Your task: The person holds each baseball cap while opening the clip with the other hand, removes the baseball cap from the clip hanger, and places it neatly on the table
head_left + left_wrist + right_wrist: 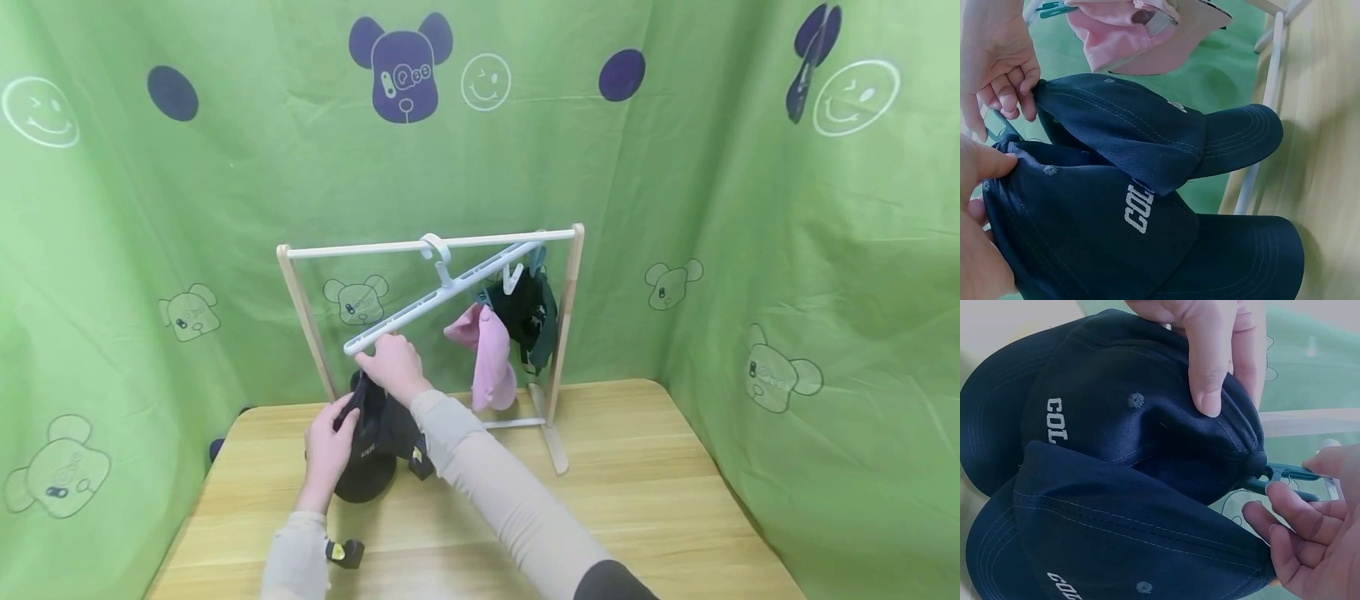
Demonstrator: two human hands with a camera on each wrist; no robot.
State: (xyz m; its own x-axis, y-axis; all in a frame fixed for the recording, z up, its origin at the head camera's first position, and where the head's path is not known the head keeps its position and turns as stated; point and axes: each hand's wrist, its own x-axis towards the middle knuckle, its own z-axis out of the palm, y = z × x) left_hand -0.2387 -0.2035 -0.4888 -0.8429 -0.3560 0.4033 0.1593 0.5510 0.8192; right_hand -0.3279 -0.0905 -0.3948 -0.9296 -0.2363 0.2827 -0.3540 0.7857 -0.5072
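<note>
My left hand (330, 446) pinches the crown of a dark navy cap (367, 433) with white lettering, thumb lying on the fabric in the right wrist view. Against that crown's top sits a green clothespin (1285, 477), its handles between the thumb and fingers of my right hand (1325, 531). A second navy cap (1129, 119) hangs beside the first, its top touching my right fingertips. Just above my right hand in the head view is the low left end of a tilted white hanger (442, 293). The clothespin is mostly hidden in the head view.
A wooden rack with a white rail (510, 240) carries the hanger. From the hanger's right half hang a pink cap (491, 358), a dark cap (525, 308) and a white clip (512, 279). Below lies a wood-grain table (622, 508); green curtains surround it.
</note>
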